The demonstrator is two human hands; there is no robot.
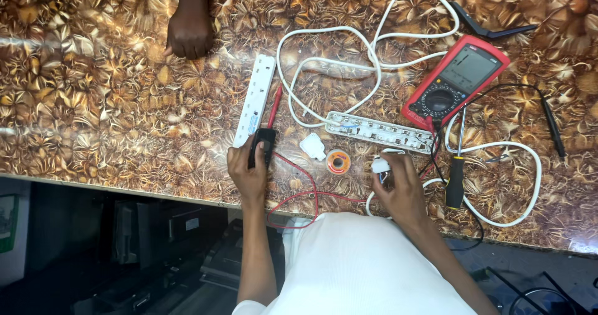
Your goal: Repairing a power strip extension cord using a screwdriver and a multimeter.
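Gripping a black probe handle [262, 145] beside the white power strip [255, 100], left hand [246, 168] fingers closed.
Right hand [402, 187] fingers pinch a small white plug [380, 165] on the patterned counter [93, 103]; light, rigid, best held by its body.

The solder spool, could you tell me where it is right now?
In the head view, the solder spool lies on the table between both hands, beside the white plug.

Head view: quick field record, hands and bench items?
left hand: holds black probe handle, red lead attached
right hand: on white plug
between hands: plug cover, solder spool
strips: closed power strip; opened power strip
meter: red multimeter
tool: screwdriver
other: another person's hand resting on the table
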